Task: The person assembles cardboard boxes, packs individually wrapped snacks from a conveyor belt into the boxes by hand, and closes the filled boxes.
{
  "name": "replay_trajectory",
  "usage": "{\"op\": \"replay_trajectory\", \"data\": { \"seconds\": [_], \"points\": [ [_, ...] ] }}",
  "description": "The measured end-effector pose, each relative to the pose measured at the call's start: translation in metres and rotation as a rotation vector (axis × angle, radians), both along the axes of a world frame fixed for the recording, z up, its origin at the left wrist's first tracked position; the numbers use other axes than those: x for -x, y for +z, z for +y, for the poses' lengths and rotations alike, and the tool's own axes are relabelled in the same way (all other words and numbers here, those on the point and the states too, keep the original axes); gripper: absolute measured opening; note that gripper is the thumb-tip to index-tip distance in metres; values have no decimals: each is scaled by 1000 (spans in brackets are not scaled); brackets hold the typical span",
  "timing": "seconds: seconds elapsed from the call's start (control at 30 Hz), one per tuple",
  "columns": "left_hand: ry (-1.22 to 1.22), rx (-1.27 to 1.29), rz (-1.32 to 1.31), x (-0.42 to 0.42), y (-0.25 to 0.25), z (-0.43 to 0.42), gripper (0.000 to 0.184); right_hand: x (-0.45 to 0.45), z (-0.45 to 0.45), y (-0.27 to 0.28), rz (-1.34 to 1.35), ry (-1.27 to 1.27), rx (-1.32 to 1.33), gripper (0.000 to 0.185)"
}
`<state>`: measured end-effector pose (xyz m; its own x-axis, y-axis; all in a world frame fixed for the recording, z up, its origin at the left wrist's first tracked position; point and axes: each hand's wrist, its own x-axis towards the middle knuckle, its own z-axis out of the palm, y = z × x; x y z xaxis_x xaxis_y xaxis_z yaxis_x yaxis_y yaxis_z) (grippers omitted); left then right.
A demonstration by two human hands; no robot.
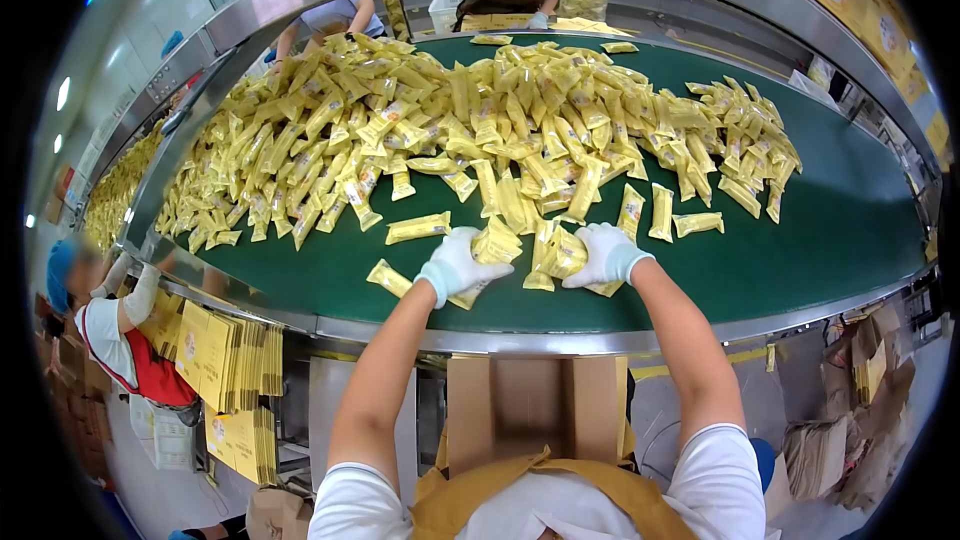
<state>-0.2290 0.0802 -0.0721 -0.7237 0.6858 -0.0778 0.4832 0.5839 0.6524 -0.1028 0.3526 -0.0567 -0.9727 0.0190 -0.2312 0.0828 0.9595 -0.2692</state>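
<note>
A big heap of yellow wrapped snack packets [400, 130] lies on the green conveyor belt [840, 210]. At the near side of the belt, my left hand [462, 262], in a white glove, is closed round several packets [497, 243]. My right hand [607, 254], gloved too, curls round another small bunch of packets [565, 254]. The two hands face each other, with an upright packet [540, 258] in the gap between them. Single packets lie loose around both hands. Glove and wrappers hide some of the fingertips.
Below the belt's metal edge, an open cardboard box [470, 410] stands against my body. Flattened yellow cartons [225, 360] are stacked at left, near a person in a red apron [160, 360]. Other people stand across the belt. Brown paper sacks [815, 455] lie at right.
</note>
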Motion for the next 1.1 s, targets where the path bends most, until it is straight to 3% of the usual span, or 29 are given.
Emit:
{"op": "replay_trajectory", "data": {
  "seconds": [0.03, 0.13, 0.23, 0.37, 0.4, 0.53, 0.63, 0.73, 0.8, 0.87, 0.9, 0.93, 0.97, 1.03, 1.07, 1.1],
  "points": [
    [-28, 125, 359, 2, -6, 4, 80, -8, 1, -1, -27, -13, 27, 90],
    [-88, 348, -45, -2, 7, 19, 106, -38, 7, -4, -79, -38, 180, 90],
    [-153, 474, 96, -25, 18, 26, 106, -72, 6, -9, 102, 83, -83, 88],
    [-163, 563, 249, -48, 19, 25, 109, -105, 8, -4, 90, 74, -115, 86],
    [-147, 552, 213, -53, 24, 23, 117, -111, 8, -1, 120, 84, -201, 86],
    [-42, 579, 499, -67, -3, 17, 129, -130, 6, -19, 249, -42, -194, 101],
    [-104, 586, 306, -64, 5, 17, 131, -124, -4, -19, 140, -139, -235, 114],
    [-70, 406, 336, -63, -6, 3, 131, -111, -10, 4, -27, -294, -108, 117],
    [-16, 201, 254, -57, -6, -13, 130, -119, -1, -10, 209, -349, 355, 114],
    [67, -113, 175, -52, -11, -41, 130, -130, -26, 35, 314, -303, 849, 110],
    [106, -270, 140, -49, -18, -54, 130, -140, -32, 42, 362, -151, 778, 111],
    [69, -588, -59, -41, -35, -63, 130, -151, -40, 44, 442, 6, 719, 111],
    [61, -725, -196, -48, -27, -70, 125, -158, -60, 87, 310, 82, 477, 110],
    [-12, -840, -472, -78, 24, -79, 117, -163, -100, 117, 131, 269, 166, 101],
    [-119, -879, -474, -85, 34, -82, 111, -171, -116, 100, 204, 385, 1, 100],
    [-195, -949, -557, -95, 37, -83, 109, -170, -135, 96, 5, 462, -97, 99]
  ]
}}
